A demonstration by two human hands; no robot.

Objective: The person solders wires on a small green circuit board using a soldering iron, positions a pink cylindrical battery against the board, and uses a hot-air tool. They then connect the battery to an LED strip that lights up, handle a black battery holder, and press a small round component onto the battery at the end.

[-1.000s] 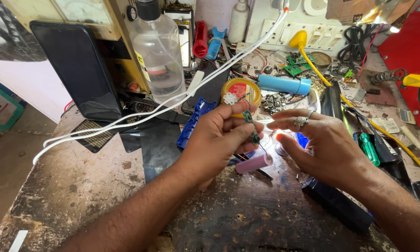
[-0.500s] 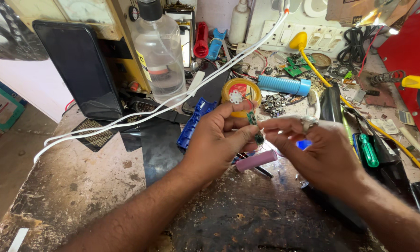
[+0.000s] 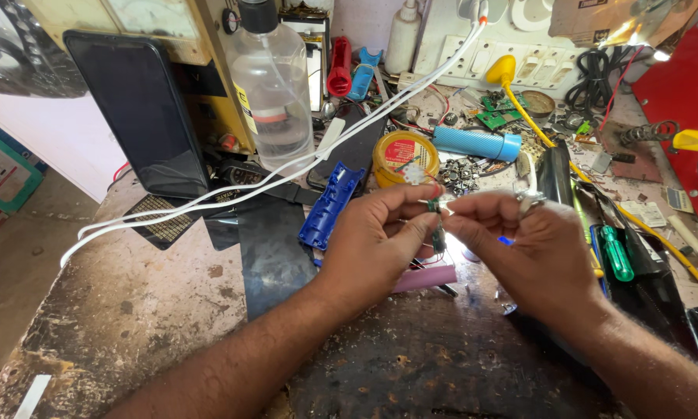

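Bare bench (image 3: 155, 310) left – clutter (tools (image 3: 616, 252)) crowds right

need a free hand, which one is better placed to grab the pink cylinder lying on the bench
Probably the left hand: it hovers right above the pink cylinder. The right hand sits farther to the side. Both pinch the small green circuit board.

A dark rectangular phone screen (image 3: 136, 116) is propped at the worktop's far left; a yellow-labelled clear bottle (image 3: 270, 85) stands beside it.
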